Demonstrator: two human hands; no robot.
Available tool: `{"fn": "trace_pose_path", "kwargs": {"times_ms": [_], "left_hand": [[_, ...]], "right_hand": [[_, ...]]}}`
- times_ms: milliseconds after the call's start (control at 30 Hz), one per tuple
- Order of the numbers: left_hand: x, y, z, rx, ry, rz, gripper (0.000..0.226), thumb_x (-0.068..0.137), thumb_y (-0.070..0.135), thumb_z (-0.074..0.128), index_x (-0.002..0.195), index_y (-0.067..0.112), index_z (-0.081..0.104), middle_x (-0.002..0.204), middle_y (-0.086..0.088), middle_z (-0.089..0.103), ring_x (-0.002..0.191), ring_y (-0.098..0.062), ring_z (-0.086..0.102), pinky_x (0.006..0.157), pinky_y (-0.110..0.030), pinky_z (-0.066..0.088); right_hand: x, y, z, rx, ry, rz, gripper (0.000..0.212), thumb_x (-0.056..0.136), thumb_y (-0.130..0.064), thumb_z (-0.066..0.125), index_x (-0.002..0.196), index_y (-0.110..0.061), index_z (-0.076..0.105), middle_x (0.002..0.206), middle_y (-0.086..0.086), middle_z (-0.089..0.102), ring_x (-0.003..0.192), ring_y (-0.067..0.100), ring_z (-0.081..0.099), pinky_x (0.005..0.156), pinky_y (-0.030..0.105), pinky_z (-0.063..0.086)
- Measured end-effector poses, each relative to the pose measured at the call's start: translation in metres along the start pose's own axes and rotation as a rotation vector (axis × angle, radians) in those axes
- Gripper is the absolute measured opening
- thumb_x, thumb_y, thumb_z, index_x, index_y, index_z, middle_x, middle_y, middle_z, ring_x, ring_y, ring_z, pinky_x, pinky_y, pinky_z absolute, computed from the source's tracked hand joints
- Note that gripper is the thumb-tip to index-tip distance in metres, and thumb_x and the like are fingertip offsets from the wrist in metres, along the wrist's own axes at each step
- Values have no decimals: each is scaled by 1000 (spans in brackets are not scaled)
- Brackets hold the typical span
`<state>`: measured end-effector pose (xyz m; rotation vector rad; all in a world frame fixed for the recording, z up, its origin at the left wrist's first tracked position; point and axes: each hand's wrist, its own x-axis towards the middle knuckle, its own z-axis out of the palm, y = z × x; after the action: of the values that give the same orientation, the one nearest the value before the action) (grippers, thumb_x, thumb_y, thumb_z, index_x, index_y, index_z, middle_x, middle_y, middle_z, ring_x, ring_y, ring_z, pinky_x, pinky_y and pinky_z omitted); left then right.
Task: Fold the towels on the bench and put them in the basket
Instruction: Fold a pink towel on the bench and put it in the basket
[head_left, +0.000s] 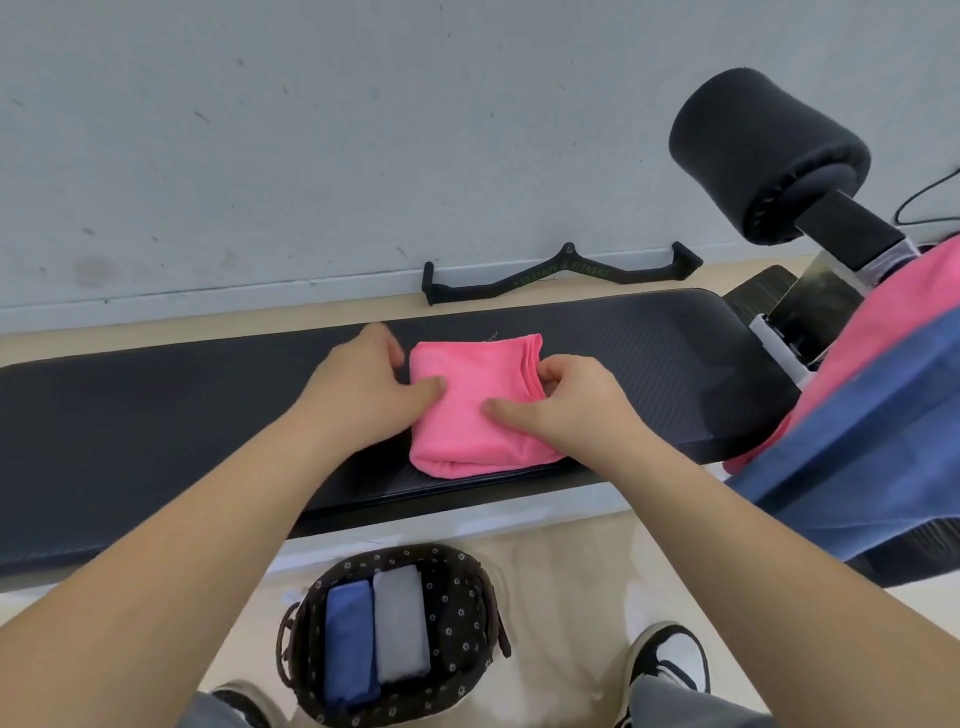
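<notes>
The pink towel (470, 410) lies folded small on the middle of the bench (156, 410), likely ready to lift. The left hand (358, 384) pinches its left edge, thumb on top; the right hand (566, 400) grips the stacked right edge, both arms reaching forward. The basket (467, 587) waits below, holding two folded towels

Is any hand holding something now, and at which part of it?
Both grip the folded pink towel on the bench: left hand at its left edge, right hand at its right, layered edge.
</notes>
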<state>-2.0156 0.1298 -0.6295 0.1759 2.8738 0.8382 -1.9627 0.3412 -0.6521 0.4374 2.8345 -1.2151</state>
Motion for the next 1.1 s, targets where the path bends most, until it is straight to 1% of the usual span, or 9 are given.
{"fn": "trace_pose_path", "kwargs": {"times_ms": [167, 300, 400, 500, 700, 800, 900, 1000, 1100], "left_hand": [[-3, -5, 9, 28, -124, -49, 57, 85, 67, 62, 75, 12, 54, 68, -9, 60, 60, -24, 56, 59, -34, 43], [-18, -6, 23, 182, 26, 45, 59, 84, 70, 61, 109, 17, 51, 102, 2, 60, 86, -22, 63, 71, -39, 54], [-25, -12, 46, 368, 267, 384, 64, 90, 48, 65, 141, 12, 51, 142, -11, 51, 120, -35, 58, 90, -48, 54], [-16, -22, 61, 370, 263, 718, 44, 97, 26, 52, 138, 12, 62, 152, -17, 52, 139, -39, 51, 109, -54, 44], [-12, -30, 49, 280, -182, 512, 67, 100, 63, 22, 161, 36, 26, 173, 3, 0, 159, -14, -9, 129, -45, 6], [-15, -26, 45, 243, -199, 497, 64, 103, 61, 33, 161, 36, 24, 173, 3, -4, 158, -13, -11, 129, -44, 5], [-23, -19, 41, 98, -86, 386, 75, 96, 59, 56, 160, 29, 30, 173, 0, 5, 158, -18, 6, 128, -40, 14], [-25, -12, 30, 4, 88, 94, 94, 79, 63, 73, 153, 19, 37, 151, -5, 45, 137, -28, 44, 113, -45, 40], [-24, -2, 22, -274, -6, -115, 53, 79, 46, 84, 115, 19, 56, 103, 4, 67, 97, -18, 66, 89, -45, 56]], "right_hand": [[5, 6, -2, 15, 106, -7, 26, 93, -32, 68, 86, -7, 70, 78, 9, 70, 69, 18, 61, 57, 29, 46], [12, 9, -1, 57, 132, 17, 18, 96, -35, 66, 87, -19, 69, 75, -3, 65, 72, 12, 60, 61, 29, 47], [19, 10, 0, -3, 122, 25, 18, 96, -39, 65, 96, -21, 66, 84, -6, 64, 82, 16, 62, 69, 35, 52], [23, 8, -3, -42, 144, 34, 24, 95, -44, 66, 112, -27, 63, 93, -10, 61, 91, 15, 62, 72, 35, 50], [18, -13, -5, -260, 305, -308, 30, 99, -27, 58, 128, -26, 66, 133, -4, 58, 125, 21, 52, 94, 41, 50], [17, -15, 2, -428, 10, -409, 44, 104, -29, 48, 147, -26, 54, 162, 0, 39, 152, 25, 27, 122, 46, 28], [13, 1, 14, -550, -266, -243, 59, 108, -49, 26, 164, -36, 11, 173, -7, -3, 159, 23, -4, 128, 51, 0], [12, 7, 19, -537, -264, -227, 62, 107, -54, 19, 163, -39, -1, 171, -10, -14, 158, 22, -13, 126, 50, -9], [9, 2, 16, -550, -282, -208, 69, 104, -62, 24, 163, -38, -2, 171, -11, -17, 157, 23, -19, 125, 53, -11]]}}
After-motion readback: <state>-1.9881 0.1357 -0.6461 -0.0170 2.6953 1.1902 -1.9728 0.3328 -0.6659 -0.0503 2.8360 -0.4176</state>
